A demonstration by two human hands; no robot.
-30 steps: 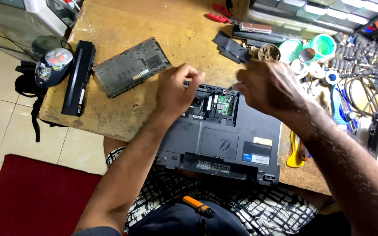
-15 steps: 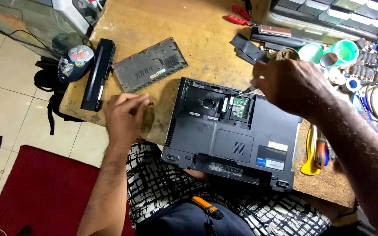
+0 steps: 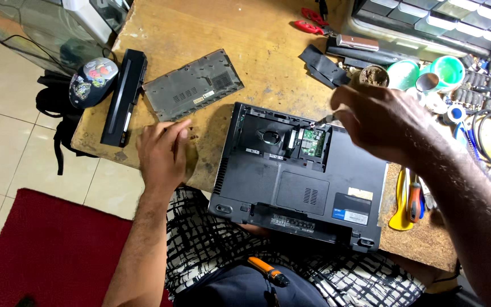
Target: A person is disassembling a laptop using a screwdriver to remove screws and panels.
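A black plastic laptop (image 3: 302,182) lies upside down at the near edge of the worn, scuffed wooden table (image 3: 211,34), its base overhanging the person's lap. Its bottom hatch is off, baring a recessed bay with a small green circuit board (image 3: 313,142). The right hand (image 3: 379,122) hovers over that bay, fingers pinched closed around a thin metal-tipped tool (image 3: 320,120) whose tip points toward the board. The left hand (image 3: 163,153) rests on the table just left of the laptop, fingers loosely curled and close together; whether it holds anything I cannot tell. Beyond it lies the removed grey cover panel (image 3: 194,84), flat, rectangular and vented, and beside that a long, narrow black battery (image 3: 123,96). A yellow-handled tool (image 3: 400,199) sits to the right of the laptop.
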